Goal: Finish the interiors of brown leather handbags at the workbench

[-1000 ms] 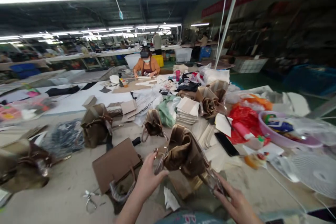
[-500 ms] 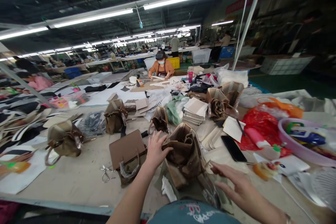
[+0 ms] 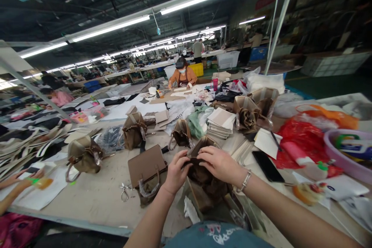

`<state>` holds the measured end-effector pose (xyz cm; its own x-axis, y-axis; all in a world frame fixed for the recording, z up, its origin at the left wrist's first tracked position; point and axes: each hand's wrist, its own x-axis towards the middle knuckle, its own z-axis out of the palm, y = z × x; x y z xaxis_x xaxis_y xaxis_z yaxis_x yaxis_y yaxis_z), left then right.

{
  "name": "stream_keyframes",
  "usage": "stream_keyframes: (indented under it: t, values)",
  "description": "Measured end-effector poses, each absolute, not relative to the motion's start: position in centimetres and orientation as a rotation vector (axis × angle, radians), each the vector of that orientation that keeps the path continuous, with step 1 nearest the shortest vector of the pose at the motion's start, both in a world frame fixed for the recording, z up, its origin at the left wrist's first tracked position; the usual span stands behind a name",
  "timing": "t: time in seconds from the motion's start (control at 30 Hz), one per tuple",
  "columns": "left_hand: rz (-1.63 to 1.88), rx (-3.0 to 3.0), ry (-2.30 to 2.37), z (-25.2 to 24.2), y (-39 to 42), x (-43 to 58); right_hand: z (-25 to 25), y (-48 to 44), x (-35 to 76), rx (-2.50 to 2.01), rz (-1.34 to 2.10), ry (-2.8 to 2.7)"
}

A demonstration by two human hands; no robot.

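A brown handbag (image 3: 207, 195) stands upright on the table right in front of me, its top open. My left hand (image 3: 178, 168) pinches the bag's upper edge on the left side. Over the mouth of the bag, my right hand (image 3: 213, 162) has its fingers closed on the same rim, close to the left fingertips. The bag's lining is partly hidden by my hands. Just to the left lies another brown handbag (image 3: 147, 166) with a flat flap and a plastic-wrapped handle. A smaller brown bag (image 3: 180, 133) sits behind my hands.
Scissors (image 3: 124, 192) lie left of the flap bag. More brown bags (image 3: 84, 155) stand on the table. On the right are a black phone (image 3: 267, 166), stacked panels (image 3: 221, 122), a red plastic bag (image 3: 305, 135) and a purple basin (image 3: 334, 151). A co-worker (image 3: 182, 75) sits across.
My right hand has moved left and up from beside the bag onto its rim. My left hand has closed on the edge. The view has shifted slightly.
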<state>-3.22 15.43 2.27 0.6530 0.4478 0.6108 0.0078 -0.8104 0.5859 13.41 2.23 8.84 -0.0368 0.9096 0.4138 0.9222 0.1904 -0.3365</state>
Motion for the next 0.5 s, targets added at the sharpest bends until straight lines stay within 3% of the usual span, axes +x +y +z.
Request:
stream_keyframes:
  t: [0.5]
  values:
    - [1.087,2.524,0.3,1.9,16.4,-2.6,7.6,3.9,14.2,-1.926,-0.02,-1.999]
